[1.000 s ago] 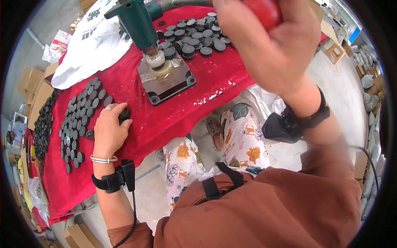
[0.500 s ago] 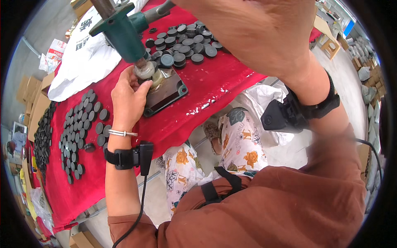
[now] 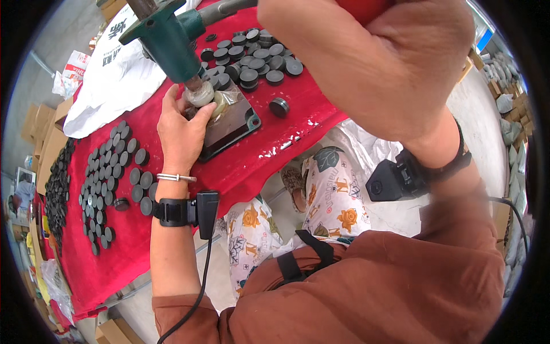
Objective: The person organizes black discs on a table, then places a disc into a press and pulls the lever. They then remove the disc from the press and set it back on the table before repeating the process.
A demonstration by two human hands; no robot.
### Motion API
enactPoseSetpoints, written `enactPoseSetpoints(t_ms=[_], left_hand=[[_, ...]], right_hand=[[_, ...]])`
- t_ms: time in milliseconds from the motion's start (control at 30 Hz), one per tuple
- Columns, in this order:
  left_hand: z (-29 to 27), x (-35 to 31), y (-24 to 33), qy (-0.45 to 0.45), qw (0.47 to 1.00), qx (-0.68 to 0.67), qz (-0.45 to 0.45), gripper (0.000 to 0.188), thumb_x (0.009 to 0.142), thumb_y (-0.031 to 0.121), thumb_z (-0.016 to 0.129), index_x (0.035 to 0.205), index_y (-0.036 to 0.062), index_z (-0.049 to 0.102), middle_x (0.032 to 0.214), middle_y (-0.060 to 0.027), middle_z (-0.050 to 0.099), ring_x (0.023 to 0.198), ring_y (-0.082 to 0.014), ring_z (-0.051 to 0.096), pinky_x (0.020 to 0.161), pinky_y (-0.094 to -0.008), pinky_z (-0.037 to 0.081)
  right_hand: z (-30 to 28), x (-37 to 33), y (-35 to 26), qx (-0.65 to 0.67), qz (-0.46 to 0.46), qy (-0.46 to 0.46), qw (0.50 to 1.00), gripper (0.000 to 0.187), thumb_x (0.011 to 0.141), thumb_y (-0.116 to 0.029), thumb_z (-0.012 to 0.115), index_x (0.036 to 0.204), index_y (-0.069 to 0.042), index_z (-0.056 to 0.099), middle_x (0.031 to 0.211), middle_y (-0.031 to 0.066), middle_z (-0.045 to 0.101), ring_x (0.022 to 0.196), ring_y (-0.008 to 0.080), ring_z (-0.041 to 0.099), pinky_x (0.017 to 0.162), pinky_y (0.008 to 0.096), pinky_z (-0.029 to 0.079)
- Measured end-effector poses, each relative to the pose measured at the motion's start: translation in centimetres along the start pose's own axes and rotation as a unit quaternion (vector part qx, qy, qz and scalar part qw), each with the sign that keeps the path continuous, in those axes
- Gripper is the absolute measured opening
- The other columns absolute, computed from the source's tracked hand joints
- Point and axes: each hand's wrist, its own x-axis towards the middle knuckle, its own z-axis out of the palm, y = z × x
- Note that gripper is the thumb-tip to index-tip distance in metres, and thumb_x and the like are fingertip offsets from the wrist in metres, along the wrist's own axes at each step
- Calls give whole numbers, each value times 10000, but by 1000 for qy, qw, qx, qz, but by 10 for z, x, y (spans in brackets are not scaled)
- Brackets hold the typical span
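— What are your left fingers doing?

— The fingers (image 3: pixel 171 98) of my left hand (image 3: pixel 180 135) are curving around the white tip (image 3: pixel 199 94) of the green press (image 3: pixel 169 49), the thumb standing apart from the rest. Something dark is showing between them, likely a disc, but I can't tell whether I'm pinching it. I'm probably reaching in low from the side so the tip is having room above.

— And the right?

— My right hand (image 3: pixel 384 69) is clamping its fingers round the red knob (image 3: pixel 364 7). The knob is presumably ending the lever (image 3: pixel 229 7), so gripping there is likely giving me leverage; my hand is hiding the join.

— Where are the discs lying?

— One disc (image 3: pixel 279 106) is lying alone, just beside the dark plate (image 3: pixel 229 127) on its right. A pile (image 3: pixel 275 63) is sitting behind the plate. A flat spread (image 3: pixel 109 178) is covering the left, perhaps for easy picking by my left hand.

— Anything farther out?

— A white bag (image 3: pixel 117 86) is draping over the far side of the red-covered desk (image 3: pixel 86 269), and a dark heap (image 3: pixel 55 189) is lining its left edge.
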Motion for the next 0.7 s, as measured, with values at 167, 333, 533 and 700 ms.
enactPoseSetpoints(t_ms=[167,333,533,700], left_hand=[[2,-1,6,14,1000,12,-9,765,733,194,801,1323,-95,409,1026,-186,698,928,-219,682,837,-312,516],[-1,-3,8,10,999,24,-19,792,724,191,808,1335,-97,394,1047,-191,691,953,-217,673,849,-313,512],[-4,-12,14,0,999,-30,-41,844,714,177,807,1371,-96,354,1127,-198,664,1025,-216,643,890,-306,489],[-48,-18,15,34,960,278,-1,624,772,257,743,1287,-7,509,1099,-184,668,965,-307,651,847,-385,506]], right_hand=[[4,-7,1,2,8,33,999,257,723,134,636,946,36,554,923,200,623,751,173,621,641,258,501],[15,-28,-3,6,6,61,998,278,717,147,639,958,40,553,955,219,629,769,182,631,652,262,511],[47,-59,-18,49,30,107,993,303,709,163,642,973,43,552,993,242,637,790,193,644,665,267,522],[46,-43,-16,36,27,165,985,242,607,73,704,805,-40,623,836,96,651,683,227,641,509,275,493]])
